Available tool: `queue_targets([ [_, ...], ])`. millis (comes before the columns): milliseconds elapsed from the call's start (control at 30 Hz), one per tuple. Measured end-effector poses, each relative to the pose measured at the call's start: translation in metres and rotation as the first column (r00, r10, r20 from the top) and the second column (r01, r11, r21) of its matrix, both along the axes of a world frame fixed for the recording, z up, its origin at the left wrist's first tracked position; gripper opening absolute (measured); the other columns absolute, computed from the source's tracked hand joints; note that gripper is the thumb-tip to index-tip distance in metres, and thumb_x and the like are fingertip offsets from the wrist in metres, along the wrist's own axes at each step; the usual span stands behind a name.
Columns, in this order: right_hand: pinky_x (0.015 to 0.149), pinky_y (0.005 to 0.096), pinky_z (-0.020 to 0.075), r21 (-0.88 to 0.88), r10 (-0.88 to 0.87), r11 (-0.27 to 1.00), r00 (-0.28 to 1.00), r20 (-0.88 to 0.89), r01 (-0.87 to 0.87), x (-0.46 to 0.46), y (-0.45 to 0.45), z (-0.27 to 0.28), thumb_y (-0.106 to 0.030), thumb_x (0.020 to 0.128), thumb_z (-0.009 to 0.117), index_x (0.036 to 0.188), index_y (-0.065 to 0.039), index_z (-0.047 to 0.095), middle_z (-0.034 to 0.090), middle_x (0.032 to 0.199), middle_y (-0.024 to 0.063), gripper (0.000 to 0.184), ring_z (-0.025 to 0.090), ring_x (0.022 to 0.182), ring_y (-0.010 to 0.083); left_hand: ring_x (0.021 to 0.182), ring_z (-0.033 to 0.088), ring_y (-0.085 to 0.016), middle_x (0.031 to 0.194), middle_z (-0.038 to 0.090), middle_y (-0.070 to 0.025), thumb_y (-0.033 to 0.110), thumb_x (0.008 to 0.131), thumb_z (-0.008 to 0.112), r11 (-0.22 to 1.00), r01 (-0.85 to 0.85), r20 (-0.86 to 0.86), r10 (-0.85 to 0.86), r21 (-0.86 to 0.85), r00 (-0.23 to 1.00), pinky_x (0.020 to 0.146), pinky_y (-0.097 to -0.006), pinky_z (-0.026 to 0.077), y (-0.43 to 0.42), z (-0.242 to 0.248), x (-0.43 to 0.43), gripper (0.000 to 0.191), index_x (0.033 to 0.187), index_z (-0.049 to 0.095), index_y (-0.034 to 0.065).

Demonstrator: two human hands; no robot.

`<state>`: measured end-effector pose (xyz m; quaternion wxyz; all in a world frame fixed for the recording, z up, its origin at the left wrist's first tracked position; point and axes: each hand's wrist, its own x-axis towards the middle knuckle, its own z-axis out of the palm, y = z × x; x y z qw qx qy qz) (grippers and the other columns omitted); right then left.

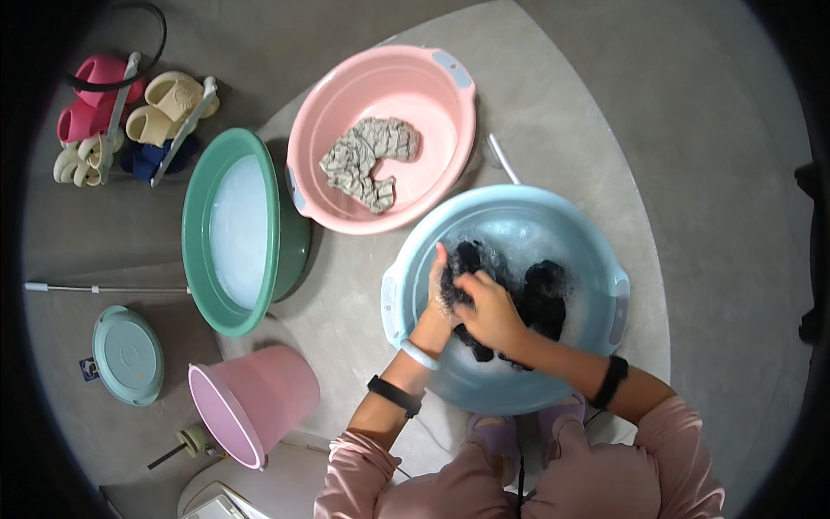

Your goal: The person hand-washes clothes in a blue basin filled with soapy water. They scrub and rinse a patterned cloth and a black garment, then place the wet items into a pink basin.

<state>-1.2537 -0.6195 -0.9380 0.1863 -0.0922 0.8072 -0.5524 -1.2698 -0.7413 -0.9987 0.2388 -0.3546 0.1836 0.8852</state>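
A light-blue plastic basin point(519, 396) with soapy water stands in front of me. Wet black cloth point(545, 305) lies bunched in the suds. At the basin's left side, my left hand point(439, 279) holds a foamy part of the black cloth, thumb raised. My right hand point(491, 313) comes across from the right, its bent, blurred fingers on that same part. Motion and foam hide exactly how the right fingers grip. Beyond, a pink basin point(438, 110) contains a crumpled grey-beige wet cloth point(369, 156).
A tall green basin point(292, 253) with whitish water stands to the left, beside a pink bucket point(279, 389). Slippers point(172, 104) hang on wall racks, and a folded blue-green basin point(128, 355) hangs below. A white rod point(504, 159) lies behind the blue basin.
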Motion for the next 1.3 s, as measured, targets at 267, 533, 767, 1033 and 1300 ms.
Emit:
queue_targets([
  [267, 0.049, 0.0373, 0.0464, 0.196, 0.222, 0.971, 0.816, -0.534, -0.136, 0.027, 0.012, -0.010, -0.028, 0.066, 0.075, 0.084, -0.014, 0.058, 0.056, 0.080, 0.0057, 0.029, 0.064, 0.062, 0.0242, 0.088, 0.065, -0.019, 0.096, 0.067, -0.0064, 0.042, 0.097, 0.050, 0.980, -0.070, -0.175, 0.038, -0.186, 0.984, 0.080, -0.0335, 0.054, 0.021, 0.022, 0.038, 0.040, 0.107, 0.063, 0.0053],
  [533, 0.075, 0.0511, 0.0513, 0.526, 0.099, 0.847, 0.947, -0.306, 0.081, -0.066, 0.062, -0.012, -0.025, 0.080, 0.061, 0.095, -0.009, 0.061, 0.060, 0.103, 0.0083, 0.022, 0.058, 0.101, 0.0310, 0.064, 0.064, -0.017, 0.089, 0.067, -0.0040, 0.031, 0.093, 0.062, 0.578, 0.333, 0.115, -0.381, -0.745, 0.917, 0.056, -0.0313, 0.055, -0.020, 0.041, 0.003, 0.035, 0.115, 0.053, 0.0057],
  [767, 0.103, 0.0726, 0.0225, 0.765, 0.538, 0.102, 0.682, 0.495, -0.636, -0.013, 0.045, -0.057, -0.045, 0.098, 0.042, 0.149, -0.026, 0.032, -0.003, 0.161, 0.0073, 0.056, 0.005, 0.143, 0.0455, 0.141, 0.009, -0.052, 0.159, -0.005, -0.0153, 0.020, 0.092, 0.054, -0.811, 0.395, 0.889, -0.458, -0.431, 0.029, 0.093, -0.0738, 0.035, 0.049, -0.013, 0.017, 0.083, 0.155, 0.000, 0.0184],
  [1033, 0.099, 0.0498, 0.0424, 0.653, 0.231, 0.707, 0.961, 0.152, -0.273, -0.073, 0.049, -0.114, -0.033, 0.093, 0.048, 0.128, -0.031, 0.057, 0.043, 0.141, 0.0011, 0.036, 0.040, 0.127, 0.0345, 0.139, 0.014, -0.048, 0.151, 0.020, -0.0254, 0.032, 0.080, 0.055, -0.082, 0.704, 0.544, -0.699, -0.705, 0.463, 0.112, -0.0543, 0.018, -0.004, -0.062, -0.014, 0.057, 0.133, 0.054, 0.0099],
  [1300, 0.071, 0.0474, 0.0495, 0.046, 0.052, 0.998, 0.998, -0.040, -0.050, 0.007, 0.003, 0.018, -0.012, 0.077, 0.068, 0.098, -0.008, 0.061, 0.054, 0.094, 0.0159, 0.023, 0.060, 0.084, 0.0404, 0.098, 0.062, -0.030, 0.110, 0.066, -0.0131, 0.056, 0.088, 0.059, 0.990, -0.011, -0.102, -0.003, -0.140, 0.995, 0.088, -0.0446, 0.051, 0.007, 0.029, 0.007, 0.058, 0.114, 0.062, 0.0049],
])
